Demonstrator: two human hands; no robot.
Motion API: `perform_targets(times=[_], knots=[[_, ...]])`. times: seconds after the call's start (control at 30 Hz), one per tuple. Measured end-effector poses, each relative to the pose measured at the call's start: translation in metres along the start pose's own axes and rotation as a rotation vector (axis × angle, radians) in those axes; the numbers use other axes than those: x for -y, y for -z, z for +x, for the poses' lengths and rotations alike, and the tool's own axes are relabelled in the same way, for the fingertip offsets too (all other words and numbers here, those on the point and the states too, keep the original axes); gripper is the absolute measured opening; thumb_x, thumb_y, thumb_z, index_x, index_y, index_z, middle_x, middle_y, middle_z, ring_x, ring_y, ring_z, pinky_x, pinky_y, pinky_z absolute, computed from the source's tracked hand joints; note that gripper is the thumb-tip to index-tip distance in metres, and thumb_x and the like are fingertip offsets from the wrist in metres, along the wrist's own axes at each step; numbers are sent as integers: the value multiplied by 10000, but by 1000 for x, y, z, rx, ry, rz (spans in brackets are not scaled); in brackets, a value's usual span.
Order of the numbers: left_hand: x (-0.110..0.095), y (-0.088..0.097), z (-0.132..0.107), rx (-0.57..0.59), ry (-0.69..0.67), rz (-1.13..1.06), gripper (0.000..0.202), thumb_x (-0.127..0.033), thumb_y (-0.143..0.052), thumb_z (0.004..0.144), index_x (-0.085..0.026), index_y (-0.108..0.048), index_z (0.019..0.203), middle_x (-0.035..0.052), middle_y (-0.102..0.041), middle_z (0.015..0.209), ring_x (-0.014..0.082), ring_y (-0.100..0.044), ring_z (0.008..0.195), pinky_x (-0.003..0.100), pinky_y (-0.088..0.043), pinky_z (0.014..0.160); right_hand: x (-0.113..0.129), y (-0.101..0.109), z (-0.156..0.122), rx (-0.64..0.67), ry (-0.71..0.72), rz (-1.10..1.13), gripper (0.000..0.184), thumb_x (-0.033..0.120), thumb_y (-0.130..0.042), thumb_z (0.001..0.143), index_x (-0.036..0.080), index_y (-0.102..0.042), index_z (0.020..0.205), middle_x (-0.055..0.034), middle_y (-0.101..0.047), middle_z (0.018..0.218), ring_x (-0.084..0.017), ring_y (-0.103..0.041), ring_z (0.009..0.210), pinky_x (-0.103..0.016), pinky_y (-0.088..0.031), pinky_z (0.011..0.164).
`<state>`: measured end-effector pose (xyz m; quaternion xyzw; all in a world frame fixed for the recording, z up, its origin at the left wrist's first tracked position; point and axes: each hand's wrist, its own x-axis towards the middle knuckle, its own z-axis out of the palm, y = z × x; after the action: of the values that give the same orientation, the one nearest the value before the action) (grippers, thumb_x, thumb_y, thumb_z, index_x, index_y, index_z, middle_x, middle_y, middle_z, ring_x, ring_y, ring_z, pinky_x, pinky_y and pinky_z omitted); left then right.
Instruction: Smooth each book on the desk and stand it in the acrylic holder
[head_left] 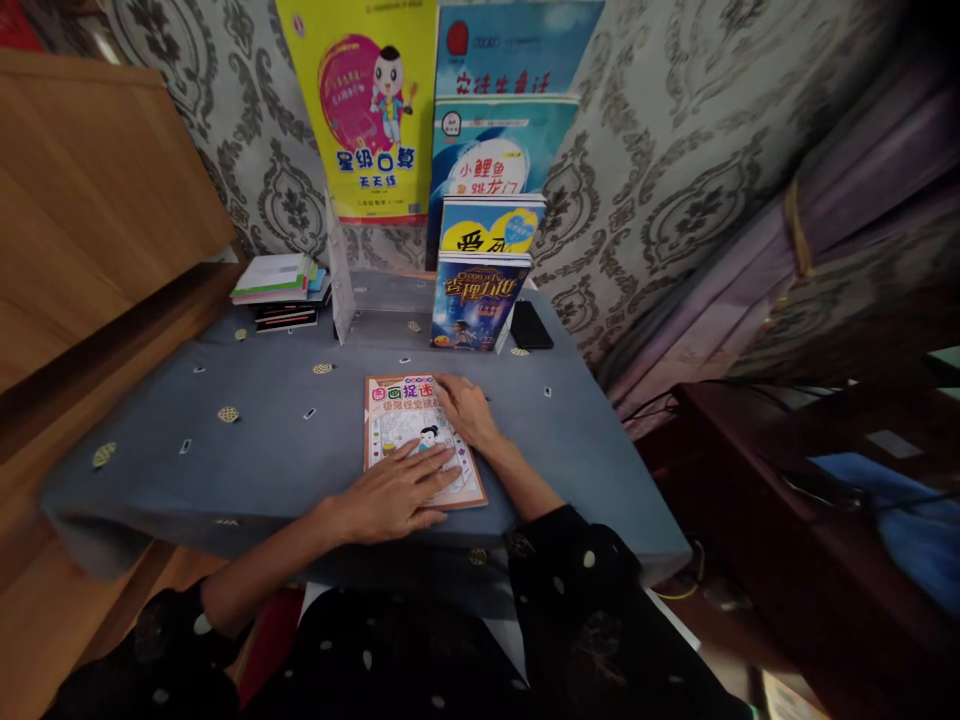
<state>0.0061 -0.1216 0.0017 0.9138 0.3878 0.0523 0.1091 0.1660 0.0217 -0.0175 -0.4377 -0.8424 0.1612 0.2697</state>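
A thin picture book with an orange border (409, 415) lies flat on the grey-blue tablecloth (262, 450) in front of me. My left hand (397, 490) rests flat on its lower half, fingers stretched out and pointing right. My right hand (466, 408) lies on the book's upper right edge with fingers extended, palm down. Neither hand grips anything.
Several children's books stand in a clear rack at the back, a dark blue one (474, 300) in front. A stack of notebooks (281, 285) sits back left, a black phone (531, 325) to the rack's right. Wooden furniture (90, 200) stands left, dark cabinet (810, 480) right.
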Motion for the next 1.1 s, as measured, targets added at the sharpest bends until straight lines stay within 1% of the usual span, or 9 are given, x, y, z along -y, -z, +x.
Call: perform_targets(times=[0.1, 0.2, 0.33, 0.43, 0.57, 0.7, 0.83, 0.97, 1.1], knots=[[-2, 3, -4, 8, -4, -51, 575, -485, -412, 1009, -263, -297, 1526, 65, -281, 1600, 204, -232, 1490, 434, -99, 1236, 1, 1, -2, 11, 15, -17, 332, 291, -400, 1002, 206, -587, 1262, -82, -688, 1201, -229, -602, 1112, -370, -433, 976], [3, 3, -6, -9, -10, -99, 532, -469, -381, 1024, -284, -312, 1519, 39, -317, 1588, 183, -252, 1482, 435, -94, 1238, 3, 2, -3, 26, 13, -37, 345, 256, -428, 975, 173, -579, 1274, -114, -667, 1245, -253, -588, 1150, -396, -437, 979], [23, -3, -6, -118, 94, -89, 500, -476, -373, 1025, -324, -347, 1500, 25, -381, 1557, 196, -274, 1475, 481, -82, 1232, 2, 2, -4, 25, 10, -51, 365, 223, -457, 943, 185, -577, 1286, -121, -632, 1311, -251, -562, 1204, -407, -434, 996], [43, -8, -2, -195, 206, -35, 524, -509, -364, 1016, -301, -363, 1497, 51, -363, 1566, 219, -261, 1480, 502, -83, 1223, 2, 3, -4, 20, 17, -55, 362, 212, -472, 928, 192, -590, 1270, -115, -629, 1316, -244, -556, 1214, -403, -432, 1004], [65, -8, 8, -243, 350, -4, 544, -489, -364, 1011, -246, -373, 1498, 93, -325, 1581, 255, -231, 1488, 524, -147, 1207, 5, 7, -5, 25, 6, -63, 341, 208, -485, 928, 201, -600, 1249, -105, -639, 1302, -241, -563, 1205, -395, -435, 999], [76, -15, 16, -359, 488, -1, 534, -450, -382, 999, -181, -438, 1457, 154, -303, 1583, 314, -244, 1478, 576, -244, 1164, 10, 10, -6, 31, 4, -90, 331, 182, -487, 928, 205, -598, 1238, -93, -645, 1294, -235, -563, 1204, -372, -429, 997], [79, -26, 18, -501, 495, -21, 472, -390, -417, 981, -177, -502, 1394, 148, -329, 1575, 296, -298, 1460, 499, -276, 1179, 12, 9, -7, 24, 20, -165, 311, 182, -484, 932, 212, -607, 1216, -88, -642, 1295, -235, -562, 1199, -365, -435, 976], [81, -26, 16, -583, 472, -132, 472, -413, -430, 966, -162, -533, 1353, 151, -345, 1565, 301, -327, 1448, 458, -294, 1184, 13, 8, -6, 20, 35, -199, 306, 176, -480, 931, 215, -611, 1204, -87, -632, 1303, -238, -555, 1197, -368, -433, 975], [91, -20, 16, -764, 485, -414, 451, -459, -466, 944, -200, -555, 1302, 130, -452, 1496, 298, -360, 1431, 477, -316, 1171, 12, 6, -6, 17, 51, -196, 295, 162, -491, 920, 207, -622, 1181, -88, -631, 1291, -232, -549, 1183, -359, -433, 983]])
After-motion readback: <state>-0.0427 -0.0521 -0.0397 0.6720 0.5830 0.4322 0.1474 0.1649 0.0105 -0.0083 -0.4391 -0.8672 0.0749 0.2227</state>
